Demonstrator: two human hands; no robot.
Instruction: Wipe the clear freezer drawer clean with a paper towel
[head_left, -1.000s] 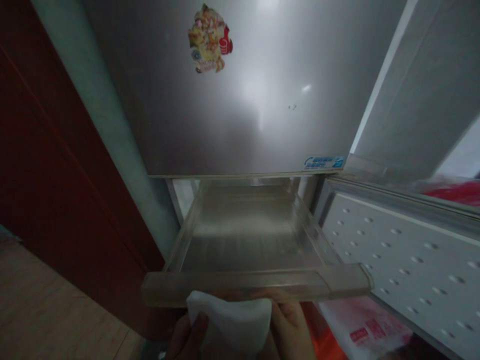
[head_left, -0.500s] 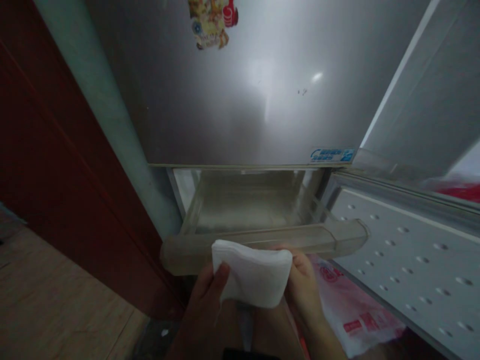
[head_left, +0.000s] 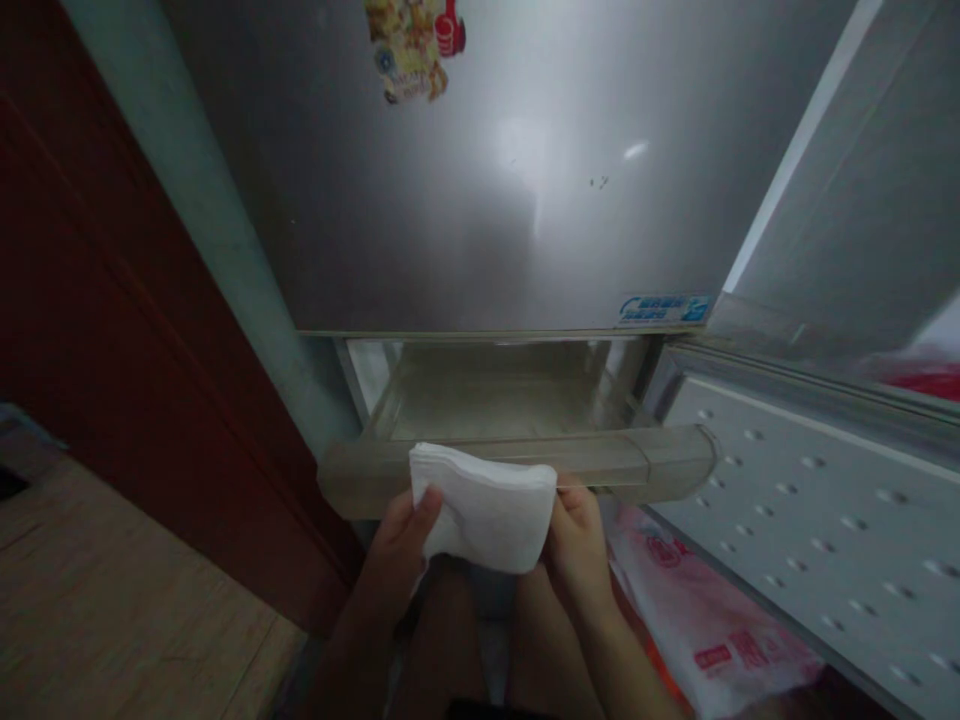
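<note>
1. The long, cloudy-clear plastic drawer [head_left: 615, 458] had shifted most: a second earlier its rounded front rail sat lower in the frame and more of its floor showed; now the rail crossed the middle of the frame and the visible floor looked shorter.
2. The lower edge of the silver-grey metal refrigerator door [head_left: 480, 265], at upper centre, had risen only a little in the view over the same second. The drawer therefore appeared to have gone inward, rather than the head alone having moved.
3. For the work in hand, I judged that this left the drawer partly out, below that door.
4. The folded white cloth [head_left: 491, 515] was just below the centre of the frame, in front of the rail and overlapping its lower edge. Whether it touched the plastic could not be told. It had risen in the frame along with the hands.
5. The left hand [head_left: 397, 540] gripped the cloth's left side, thumb pressed on the near face, the other fingers mostly hidden behind.
6. The right hand [head_left: 579, 535] had its fingers curled at the cloth's right edge and seemed to grip it; its fingertips were hidden, so contact with the rail was unclear.
7. At right, the white, dimpled inner panel [head_left: 810, 540] of the open lower door stood beside the drawer, above a pink-and-white plastic bag [head_left: 690, 610] at lower right.
</note>
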